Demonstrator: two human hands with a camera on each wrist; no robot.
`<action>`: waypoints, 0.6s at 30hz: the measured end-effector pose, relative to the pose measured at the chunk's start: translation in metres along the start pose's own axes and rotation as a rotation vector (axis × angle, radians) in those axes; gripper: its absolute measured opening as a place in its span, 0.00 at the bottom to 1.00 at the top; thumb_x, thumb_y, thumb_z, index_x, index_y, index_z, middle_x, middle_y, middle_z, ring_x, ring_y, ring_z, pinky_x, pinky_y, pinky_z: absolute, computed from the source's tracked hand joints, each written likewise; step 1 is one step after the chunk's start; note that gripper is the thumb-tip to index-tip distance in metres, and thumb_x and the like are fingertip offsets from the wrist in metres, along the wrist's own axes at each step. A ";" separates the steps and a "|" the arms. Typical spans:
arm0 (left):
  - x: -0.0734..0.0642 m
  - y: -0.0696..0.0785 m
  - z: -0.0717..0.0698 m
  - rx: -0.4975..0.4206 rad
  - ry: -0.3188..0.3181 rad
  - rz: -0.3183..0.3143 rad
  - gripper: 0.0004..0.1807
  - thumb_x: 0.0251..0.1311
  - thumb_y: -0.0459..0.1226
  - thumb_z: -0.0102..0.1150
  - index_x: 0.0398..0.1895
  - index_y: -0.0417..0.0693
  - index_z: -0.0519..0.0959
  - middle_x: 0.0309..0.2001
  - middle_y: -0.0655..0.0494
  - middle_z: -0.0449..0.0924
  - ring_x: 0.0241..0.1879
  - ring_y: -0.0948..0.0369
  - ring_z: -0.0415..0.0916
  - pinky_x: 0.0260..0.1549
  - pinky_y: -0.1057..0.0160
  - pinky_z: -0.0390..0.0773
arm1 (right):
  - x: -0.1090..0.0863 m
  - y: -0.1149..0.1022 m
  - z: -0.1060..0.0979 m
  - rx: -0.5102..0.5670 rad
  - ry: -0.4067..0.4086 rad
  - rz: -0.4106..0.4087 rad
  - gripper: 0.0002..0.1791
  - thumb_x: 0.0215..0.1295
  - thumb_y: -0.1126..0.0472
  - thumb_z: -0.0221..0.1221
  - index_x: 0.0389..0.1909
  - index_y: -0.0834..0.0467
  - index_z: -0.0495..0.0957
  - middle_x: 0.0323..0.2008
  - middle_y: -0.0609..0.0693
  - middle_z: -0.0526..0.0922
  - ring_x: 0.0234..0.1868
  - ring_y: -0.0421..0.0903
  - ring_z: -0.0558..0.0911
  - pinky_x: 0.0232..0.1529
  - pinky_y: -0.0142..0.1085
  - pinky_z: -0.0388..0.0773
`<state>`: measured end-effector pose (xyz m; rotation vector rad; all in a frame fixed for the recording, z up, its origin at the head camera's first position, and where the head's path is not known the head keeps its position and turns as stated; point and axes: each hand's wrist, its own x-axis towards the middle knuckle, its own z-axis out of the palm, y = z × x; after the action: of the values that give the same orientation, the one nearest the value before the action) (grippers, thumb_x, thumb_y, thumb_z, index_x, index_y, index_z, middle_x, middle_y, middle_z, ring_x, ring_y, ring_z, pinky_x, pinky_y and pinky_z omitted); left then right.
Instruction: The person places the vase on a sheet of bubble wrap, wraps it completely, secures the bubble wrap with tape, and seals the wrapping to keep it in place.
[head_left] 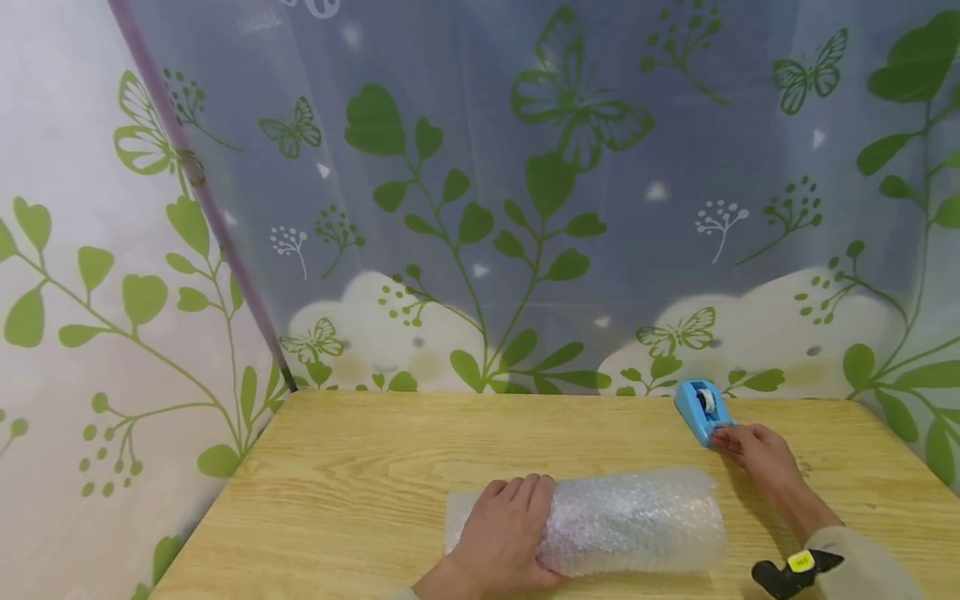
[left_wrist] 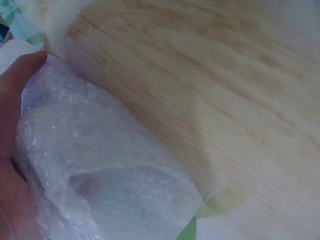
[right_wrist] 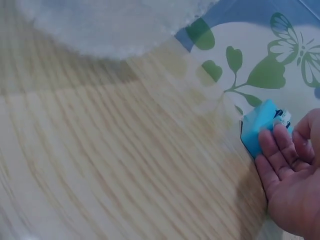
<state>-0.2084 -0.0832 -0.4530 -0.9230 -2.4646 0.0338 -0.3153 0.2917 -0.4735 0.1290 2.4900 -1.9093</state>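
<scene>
A roll of clear bubble wrap (head_left: 633, 521) lies across the front of the wooden table, a purplish tint showing through its layers. Over its left part, my left hand (head_left: 504, 533) grips it, fingers on top and thumb at the near side. The left wrist view shows the loose open end of the bubble wrap (left_wrist: 135, 195). Near the back right stands a blue tape dispenser (head_left: 702, 410) with a roll of tape in it. My right hand (head_left: 763, 460) has its fingertips at the dispenser's near end; I cannot tell whether they pinch the tape.
The wooden table (head_left: 360, 450) ends at a hanging curtain (head_left: 465, 250) printed with leaves and butterflies. A purple pole (head_left: 225, 225) runs down to the table's back left corner. A black strap with a yellow label (head_left: 799, 562) is on the right sleeve.
</scene>
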 end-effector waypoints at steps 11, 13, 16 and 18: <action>0.000 0.001 0.000 -0.052 -0.022 -0.009 0.48 0.38 0.68 0.61 0.55 0.45 0.66 0.45 0.55 0.75 0.44 0.61 0.75 0.41 0.62 0.74 | -0.003 0.002 -0.007 0.012 -0.020 0.057 0.21 0.74 0.55 0.43 0.45 0.74 0.66 0.36 0.44 0.82 0.35 0.30 0.79 0.39 0.26 0.77; 0.000 0.001 0.000 -0.066 -0.022 -0.007 0.48 0.38 0.68 0.62 0.56 0.45 0.66 0.45 0.55 0.75 0.44 0.61 0.76 0.41 0.62 0.74 | -0.004 0.001 -0.011 0.027 -0.055 0.109 0.23 0.74 0.55 0.42 0.49 0.76 0.65 0.34 0.44 0.81 0.33 0.32 0.78 0.37 0.29 0.78; 0.000 0.001 0.000 -0.058 -0.013 -0.005 0.48 0.38 0.69 0.61 0.55 0.44 0.66 0.44 0.55 0.75 0.43 0.61 0.76 0.41 0.62 0.75 | -0.006 0.000 -0.015 0.095 -0.121 0.165 0.26 0.75 0.55 0.42 0.55 0.77 0.61 0.33 0.45 0.82 0.34 0.36 0.80 0.36 0.32 0.78; -0.001 0.001 0.001 -0.052 -0.014 -0.007 0.48 0.38 0.69 0.61 0.55 0.45 0.66 0.44 0.55 0.75 0.42 0.61 0.76 0.41 0.62 0.75 | -0.007 0.001 -0.016 0.141 -0.157 0.182 0.26 0.75 0.55 0.42 0.56 0.77 0.60 0.33 0.46 0.83 0.35 0.37 0.81 0.37 0.33 0.79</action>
<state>-0.2077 -0.0822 -0.4548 -0.9389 -2.4920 -0.0267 -0.3073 0.3068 -0.4697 0.1909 2.1648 -1.9369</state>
